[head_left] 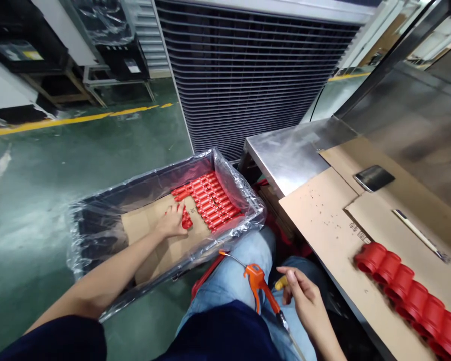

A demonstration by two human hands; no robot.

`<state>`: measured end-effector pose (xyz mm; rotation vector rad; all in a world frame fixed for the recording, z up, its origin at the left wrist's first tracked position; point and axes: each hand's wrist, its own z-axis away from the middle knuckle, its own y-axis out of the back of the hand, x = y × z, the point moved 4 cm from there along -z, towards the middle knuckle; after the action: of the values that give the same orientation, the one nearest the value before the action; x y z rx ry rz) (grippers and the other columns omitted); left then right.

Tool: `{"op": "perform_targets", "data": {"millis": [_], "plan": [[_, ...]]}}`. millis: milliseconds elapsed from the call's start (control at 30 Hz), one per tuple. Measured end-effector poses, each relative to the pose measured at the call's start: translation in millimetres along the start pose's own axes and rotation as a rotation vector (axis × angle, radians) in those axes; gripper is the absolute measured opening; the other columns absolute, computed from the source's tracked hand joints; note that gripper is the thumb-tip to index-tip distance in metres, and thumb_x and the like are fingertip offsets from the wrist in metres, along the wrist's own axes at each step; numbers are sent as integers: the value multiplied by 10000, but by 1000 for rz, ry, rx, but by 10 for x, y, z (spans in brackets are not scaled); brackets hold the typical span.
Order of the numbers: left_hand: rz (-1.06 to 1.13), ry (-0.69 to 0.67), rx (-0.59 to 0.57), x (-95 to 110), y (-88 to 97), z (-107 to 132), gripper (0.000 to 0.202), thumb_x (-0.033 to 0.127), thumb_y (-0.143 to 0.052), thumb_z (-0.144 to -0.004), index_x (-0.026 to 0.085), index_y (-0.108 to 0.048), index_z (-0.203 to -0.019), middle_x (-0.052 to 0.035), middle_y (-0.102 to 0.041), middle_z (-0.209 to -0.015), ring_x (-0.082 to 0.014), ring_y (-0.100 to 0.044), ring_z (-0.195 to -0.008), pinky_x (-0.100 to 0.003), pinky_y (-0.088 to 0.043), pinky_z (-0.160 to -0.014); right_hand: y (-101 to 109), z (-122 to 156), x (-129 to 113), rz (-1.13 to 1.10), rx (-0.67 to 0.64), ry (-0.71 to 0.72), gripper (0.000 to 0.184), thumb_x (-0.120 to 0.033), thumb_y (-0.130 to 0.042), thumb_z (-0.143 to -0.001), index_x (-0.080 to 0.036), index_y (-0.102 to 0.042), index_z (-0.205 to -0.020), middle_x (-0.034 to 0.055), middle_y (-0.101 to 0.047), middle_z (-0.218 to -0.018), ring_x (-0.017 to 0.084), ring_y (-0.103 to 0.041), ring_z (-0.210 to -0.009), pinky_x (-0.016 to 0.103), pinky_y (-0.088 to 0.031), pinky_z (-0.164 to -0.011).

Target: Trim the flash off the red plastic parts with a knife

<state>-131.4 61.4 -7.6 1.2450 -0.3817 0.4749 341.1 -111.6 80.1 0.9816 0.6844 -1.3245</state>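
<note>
My left hand reaches down into a plastic-lined bin on my left. Its fingers are curled over a small group of red plastic parts on the cardboard sheet there. Beside that hand, rows of similar red parts lie packed together. My right hand is above my lap with its fingers apart, grasping nothing I can see. A yellow covering shows at one of its fingers. Just left of it, an orange air blow gun rests across my jeans, apart from the hand.
To the right is a metal table covered with cardboard. On it lie a dark phone, a pen-like tool and a row of larger red ring-shaped parts. A big slatted unit stands ahead.
</note>
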Motion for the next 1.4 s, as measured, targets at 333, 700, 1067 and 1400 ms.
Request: {"op": "perform_targets", "data": {"millis": [333,700,1067,1400], "plan": [[-440,16,-4,-398,-485,-411,767,467,-765,-1000,230,-480,-1672,-178,-329,-1812,-465,-335,-1635,-744,-278,-1301,0,193,209,-32,8,-110,703,-846,-700,-894,-177,-823,-1073,42,-728,-670,199,-656,-512,320,-553,-543],[-491,8,-52,-660,-408,-731,1524,741,-853,-701,64,-42,-1800,-353,-64,-1848,-539,-88,-1712,-741,-188,-1299,-103,208,206,-22,22,-132,744,-892,-707,-834,-174,-807,-1000,46,-723,-704,181,-620,-497,321,-526,-546],[-443,38,-24,-694,-442,-668,1494,638,-891,-655,51,-120,-1792,-317,-44,-1864,-501,-10,-1730,-684,-92,-1344,-163,217,317,-47,-19,-163,709,-875,-702,-861,-177,-760,-974,26,-693,-703,168,-615,-511,296,-499,-537],[-299,146,123,-525,-534,-248,1357,555,-784,-922,-32,115,-1752,-469,-128,-1774,-565,-240,-1672,-661,-431,-1222,-186,219,394,-4,-68,-129,666,-842,-606,-952,-200,-747,-1058,7,-668,-726,173,-611,-514,311,-513,-546]]}}
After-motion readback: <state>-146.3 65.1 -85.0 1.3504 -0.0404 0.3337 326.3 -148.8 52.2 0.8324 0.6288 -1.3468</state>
